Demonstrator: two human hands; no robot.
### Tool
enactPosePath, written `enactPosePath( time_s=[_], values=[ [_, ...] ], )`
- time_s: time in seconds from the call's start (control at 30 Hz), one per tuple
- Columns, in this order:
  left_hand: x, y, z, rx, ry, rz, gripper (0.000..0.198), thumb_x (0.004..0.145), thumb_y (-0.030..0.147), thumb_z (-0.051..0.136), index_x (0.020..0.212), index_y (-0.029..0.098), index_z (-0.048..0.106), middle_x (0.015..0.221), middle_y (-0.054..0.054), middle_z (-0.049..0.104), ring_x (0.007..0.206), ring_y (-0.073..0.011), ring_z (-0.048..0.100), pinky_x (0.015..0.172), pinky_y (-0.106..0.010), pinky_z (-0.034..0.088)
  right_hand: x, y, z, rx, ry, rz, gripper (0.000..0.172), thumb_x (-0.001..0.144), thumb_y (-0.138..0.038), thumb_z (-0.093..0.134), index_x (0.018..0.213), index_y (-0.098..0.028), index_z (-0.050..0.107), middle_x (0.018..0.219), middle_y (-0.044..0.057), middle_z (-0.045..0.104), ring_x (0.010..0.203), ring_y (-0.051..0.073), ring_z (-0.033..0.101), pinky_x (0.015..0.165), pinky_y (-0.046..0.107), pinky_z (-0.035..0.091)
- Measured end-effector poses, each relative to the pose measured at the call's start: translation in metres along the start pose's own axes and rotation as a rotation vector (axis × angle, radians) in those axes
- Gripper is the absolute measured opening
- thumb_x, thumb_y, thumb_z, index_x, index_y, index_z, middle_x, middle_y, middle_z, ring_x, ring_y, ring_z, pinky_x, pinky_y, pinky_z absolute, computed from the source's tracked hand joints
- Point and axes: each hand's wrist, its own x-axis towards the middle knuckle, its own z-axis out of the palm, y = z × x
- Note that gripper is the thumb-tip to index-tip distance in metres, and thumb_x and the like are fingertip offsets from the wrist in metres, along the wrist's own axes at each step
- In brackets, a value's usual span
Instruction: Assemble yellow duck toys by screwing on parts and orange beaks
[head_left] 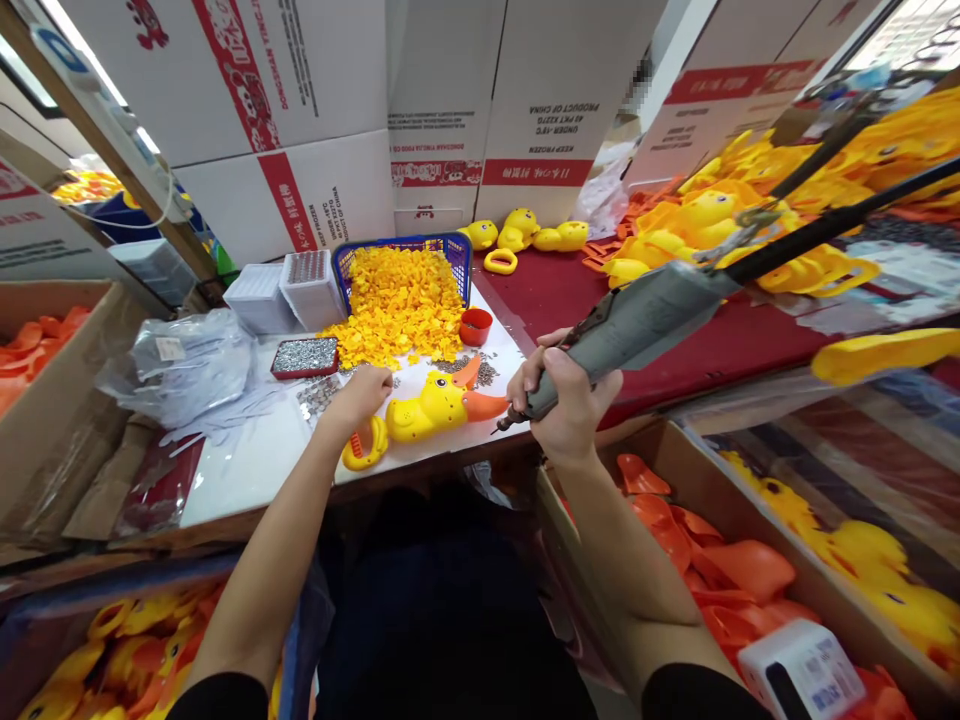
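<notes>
Black cloth sleeve (697, 692) lies nearest; right hand (568, 402) clamps grey cylindrical screwdriver (649, 325); left hand (364, 392) curls, grip unclear, beside yellow plastic duck (420, 413); orange bill (484, 405) seems fitted, fastening unconfirmed.

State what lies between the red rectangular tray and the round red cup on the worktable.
In the head view, a heap of small yellow plastic pieces lies between the red tray and the red cup.

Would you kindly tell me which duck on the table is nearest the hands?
The orange-beaked duck on the white surface; the other ducks lie farther back.
</notes>
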Motion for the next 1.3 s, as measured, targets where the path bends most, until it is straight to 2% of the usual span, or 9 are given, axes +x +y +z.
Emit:
enactPosePath(
  time_s=[0.3,0.63,0.77,0.87,1.0,1.07,1.17,1.23,1.3],
  values=[
    [0.001,0.001,0.0,-0.003,-0.009,-0.002,0.021,0.099,0.034,0.067,0.095,0.014,0.071,0.099,-0.005,0.073,0.097,-0.0197,0.069,0.094,-0.043,0.057,0.002,0.002,0.001,-0.001,-0.011,0.039,0.023,0.08,-0.038,0.076,0.085,-0.021,0.062,0.048,-0.01,0.051,0.032,0.011,0.052,0.037,0.023,0.044],
    [-0.001,-0.001,0.002,-0.042,-0.017,-0.039,0.021,0.099,0.036,0.068,0.097,0.014,0.07,0.098,-0.004,0.073,0.094,-0.0186,0.07,0.09,-0.041,0.059,0.002,-0.001,0.003,0.003,-0.026,0.051,0.026,0.079,-0.039,0.077,0.085,-0.02,0.061,0.048,-0.01,0.052,0.031,0.011,0.051,0.034,0.023,0.043],
    [-0.005,0.002,-0.001,-0.08,0.073,-0.055,0.011,0.097,0.02,0.065,0.09,0.014,0.071,0.094,-0.006,0.073,0.095,-0.0202,0.07,0.093,-0.042,0.057,0.003,-0.004,0.004,0.009,-0.024,0.052,0.025,0.078,-0.038,0.077,0.083,-0.02,0.061,0.047,-0.01,0.051,0.03,0.011,0.049,0.034,0.023,0.042],
    [-0.015,0.008,-0.008,-0.134,0.196,-0.055,0.021,0.093,0.008,0.055,0.09,0.015,0.075,0.097,-0.01,0.073,0.098,-0.0229,0.069,0.097,-0.039,0.054,0.004,-0.005,0.002,0.011,-0.012,0.043,0.023,0.078,-0.037,0.077,0.084,-0.02,0.062,0.047,-0.01,0.051,0.03,0.011,0.049,0.033,0.024,0.042],
    [-0.045,0.032,-0.015,-0.233,0.355,-0.012,0.029,0.098,0.014,0.048,0.102,0.019,0.077,0.108,-0.011,0.073,0.104,-0.0218,0.067,0.098,-0.035,0.053,0.009,-0.006,0.003,0.012,-0.002,0.024,0.021,0.079,-0.036,0.076,0.084,-0.021,0.062,0.047,-0.01,0.05,0.03,0.01,0.047,0.035,0.023,0.041],
    [-0.063,0.053,-0.012,-0.352,0.453,0.043,0.025,0.099,0.019,0.053,0.101,0.021,0.078,0.107,-0.008,0.074,0.103,-0.0205,0.068,0.097,-0.033,0.053,0.011,-0.008,0.008,0.035,-0.008,0.017,0.018,0.079,-0.035,0.074,0.082,-0.022,0.062,0.046,-0.01,0.049,0.029,0.01,0.045,0.035,0.023,0.04],
    [-0.09,0.09,-0.001,-0.793,0.644,0.127,0.014,0.093,0.026,0.067,0.09,0.024,0.08,0.093,-0.006,0.075,0.088,-0.0181,0.069,0.084,-0.03,0.057,0.011,-0.013,0.016,0.1,-0.043,0.003,0.014,0.081,-0.035,0.073,0.083,-0.023,0.064,0.047,-0.009,0.048,0.028,0.009,0.041,0.032,0.023,0.034],
    [-0.104,0.114,0.01,-1.141,0.663,0.117,0.006,0.086,0.029,0.078,0.085,0.024,0.081,0.087,-0.004,0.075,0.082,-0.0165,0.07,0.076,-0.027,0.057,0.009,-0.019,0.021,0.148,-0.094,0.019,0.014,0.083,-0.036,0.072,0.085,-0.025,0.064,0.049,-0.009,0.047,0.028,0.009,0.039,0.031,0.023,0.031],
    [-0.115,0.135,0.023,-1.469,0.62,0.049,0.011,0.077,0.031,0.088,0.083,0.024,0.082,0.085,-0.004,0.077,0.079,-0.0153,0.072,0.075,-0.025,0.059,0.005,-0.026,0.022,0.187,-0.152,0.047,0.014,0.085,-0.038,0.07,0.087,-0.026,0.063,0.049,-0.009,0.046,0.028,0.009,0.036,0.031,0.024,0.031]
  ],
)
